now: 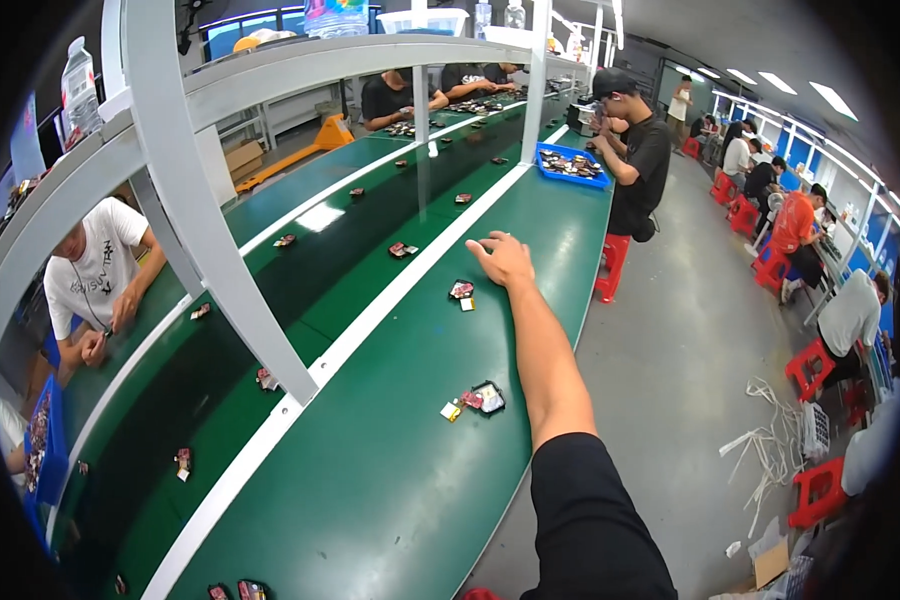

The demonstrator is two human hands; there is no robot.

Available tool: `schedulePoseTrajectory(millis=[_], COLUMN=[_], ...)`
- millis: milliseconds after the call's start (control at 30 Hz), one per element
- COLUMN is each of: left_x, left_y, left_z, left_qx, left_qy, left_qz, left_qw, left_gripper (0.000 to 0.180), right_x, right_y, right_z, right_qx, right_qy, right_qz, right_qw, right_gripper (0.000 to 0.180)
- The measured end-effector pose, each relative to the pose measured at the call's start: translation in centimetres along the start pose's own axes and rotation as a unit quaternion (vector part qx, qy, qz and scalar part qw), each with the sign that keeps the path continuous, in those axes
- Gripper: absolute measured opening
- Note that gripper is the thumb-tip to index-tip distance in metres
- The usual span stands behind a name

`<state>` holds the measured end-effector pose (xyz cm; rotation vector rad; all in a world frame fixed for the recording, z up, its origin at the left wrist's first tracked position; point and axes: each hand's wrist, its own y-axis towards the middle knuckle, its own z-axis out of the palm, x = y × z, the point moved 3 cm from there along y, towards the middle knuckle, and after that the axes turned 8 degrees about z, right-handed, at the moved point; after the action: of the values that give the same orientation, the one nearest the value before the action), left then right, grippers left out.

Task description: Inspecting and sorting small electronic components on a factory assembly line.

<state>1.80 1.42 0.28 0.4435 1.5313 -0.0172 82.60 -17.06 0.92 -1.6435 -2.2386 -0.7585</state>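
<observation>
My right hand (pixel 505 260) reaches forward over the green bench top (pixel 410 470), fingers spread and bent a little, with nothing visible in them. Nearest to it lies a small electronic assembly (pixel 461 289), dark and red with a pale tab. Closer to me rests another assembly, a black-framed piece (pixel 489 397) joined to a red part and a small yellow-white block (pixel 450 411). My left hand is out of the picture.
A white rail (pixel 400 285) divides the bench from a dark green conveyor belt (pixel 340 260) carrying several small assemblies. Grey posts (pixel 215 220) rise from the rail. Ahead, a person in black stands by a blue tray (pixel 572 178) full of parts. Red stools (pixel 613 265) line the aisle.
</observation>
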Motion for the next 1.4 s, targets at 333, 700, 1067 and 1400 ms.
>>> schedulePoseTrajectory(millis=[333, 700, 1067, 1400], left_x=[-0.4, 0.1, 0.4, 0.6], left_y=[0.0, -0.8, -0.2, 0.4], left_z=[0.9, 1.0, 0.9, -0.1], left_qx=[0.010, 0.055, 0.060, 0.032], left_qy=[-0.039, -0.042, -0.126, -0.074], left_qz=[-0.027, 0.016, -0.011, 0.021], left_qw=[0.999, 0.997, 0.990, 0.996], left_gripper=[0.013, 0.009, 0.015, 0.012], right_x=[5.1, 8.3, 24.1, 29.7], right_y=[-15.3, -32.3, -51.4, -52.7], right_z=[-1.5, -5.7, -3.1, -3.4], right_qx=[0.272, 0.189, 0.278, 0.326], right_qy=[0.185, 0.123, 0.196, 0.241], right_qz=[-0.337, -0.385, -0.547, -0.546], right_qw=[0.882, 0.895, 0.765, 0.734], right_gripper=[0.042, 0.044, 0.030, 0.029])
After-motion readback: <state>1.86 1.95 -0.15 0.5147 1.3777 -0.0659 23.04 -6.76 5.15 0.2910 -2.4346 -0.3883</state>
